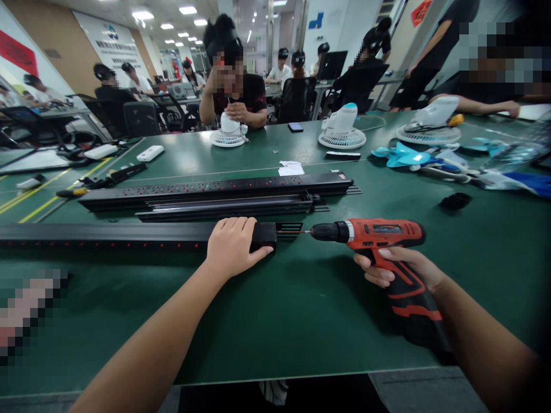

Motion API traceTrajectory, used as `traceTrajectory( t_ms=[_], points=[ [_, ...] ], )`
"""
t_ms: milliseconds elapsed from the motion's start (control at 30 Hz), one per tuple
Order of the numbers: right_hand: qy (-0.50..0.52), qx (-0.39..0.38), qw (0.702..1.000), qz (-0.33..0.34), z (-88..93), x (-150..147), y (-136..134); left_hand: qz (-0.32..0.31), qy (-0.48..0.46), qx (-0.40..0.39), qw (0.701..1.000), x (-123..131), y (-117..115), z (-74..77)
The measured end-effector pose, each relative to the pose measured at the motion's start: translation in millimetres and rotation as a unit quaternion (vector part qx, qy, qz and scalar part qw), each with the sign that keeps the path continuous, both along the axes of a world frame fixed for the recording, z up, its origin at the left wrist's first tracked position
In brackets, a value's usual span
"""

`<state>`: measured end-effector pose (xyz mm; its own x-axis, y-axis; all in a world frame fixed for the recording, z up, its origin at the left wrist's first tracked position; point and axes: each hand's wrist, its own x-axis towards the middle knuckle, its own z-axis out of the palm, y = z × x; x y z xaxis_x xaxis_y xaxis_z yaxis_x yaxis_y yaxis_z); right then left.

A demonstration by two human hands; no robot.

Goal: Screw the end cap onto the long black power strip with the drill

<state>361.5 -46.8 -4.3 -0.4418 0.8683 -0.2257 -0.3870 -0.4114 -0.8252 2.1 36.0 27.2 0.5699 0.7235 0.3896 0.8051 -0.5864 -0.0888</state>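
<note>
A long black power strip (142, 232) with a row of red dots lies across the table in front of me. My left hand (232, 246) is wrapped over it near its right end, thumb along the front side. In my right hand (400, 269) is a red and black cordless drill (385, 232), held level and pointing left. Its long thin bit reaches toward the strip's end, beside a slotted metal bracket (290, 226). Whether the tip touches a screw is too small to tell.
Behind lie another black power strip (215, 186) and dark metal rails (232, 207). A screwdriver (71, 193) is at the left. Across the table a person (253, 94) works on a white fan part (230, 135). Blue fan blades (402, 156) and a black piece (455, 201) lie right.
</note>
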Motion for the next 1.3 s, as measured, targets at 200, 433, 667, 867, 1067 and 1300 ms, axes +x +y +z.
traceTrajectory(
  t_ms=[200, 433, 667, 867, 1067, 1300],
  points=[
    [-0.008, 0.002, 1.000, -0.011, 3.3, -2.7, 0.0, 0.002, 0.004, 0.000, 1.000, 0.2, -0.2, 1.0],
    [-0.008, 0.003, 1.000, -0.004, 1.8, -2.1, 0.5, 0.002, -0.004, -0.002, 1.000, 0.1, 0.0, -0.6],
    [0.007, -0.003, 1.000, 0.003, -0.9, 0.7, 0.3, 0.000, -0.011, -0.001, 1.000, 0.4, -0.6, -0.8],
    [0.000, -0.002, 1.000, 0.007, 2.2, -1.2, 0.7, 0.002, -0.008, -0.004, 1.000, 0.4, -0.4, -0.3],
    [0.007, 0.003, 1.000, 0.015, 2.6, -2.0, 1.1, -0.004, -0.012, 0.000, 1.000, 0.3, -0.6, 0.0],
    [0.005, 0.002, 1.000, -0.004, 3.4, -3.4, 0.6, -0.003, -0.009, 0.009, 1.000, 0.2, 0.2, -1.6]
  ],
)
